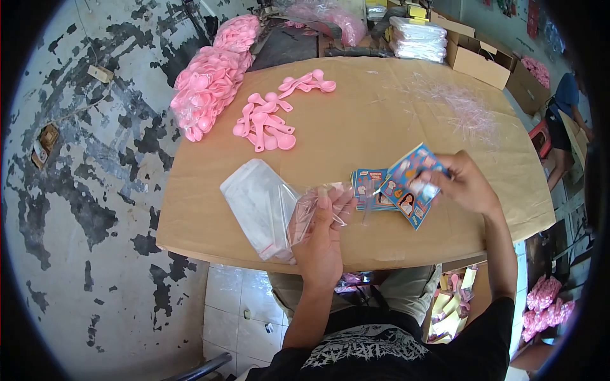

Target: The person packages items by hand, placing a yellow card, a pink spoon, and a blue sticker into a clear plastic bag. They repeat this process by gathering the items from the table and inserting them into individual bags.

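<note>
My left hand (319, 236) is closed on a clear plastic bag (309, 216), its thumb on top of the film. Just left of it lies a stack of clear plastic bags (257, 206) on the table. My right hand (467, 181) grips a blue printed card (413, 181) with small pictures on it, tilted above the table. Under and beside that card sits a pile of similar cards (368, 184). Farther back lie several loose pink plastic spoons (270, 127) in two groups.
The brown paper-covered table (356, 133) has plastic shreds (460, 105) at its right. Bagged pink spoons (210, 89) lean at the back left. A cardboard box (480, 60) and stacked plastic packs (418, 39) stand at the back. Another person (562, 120) is at the right.
</note>
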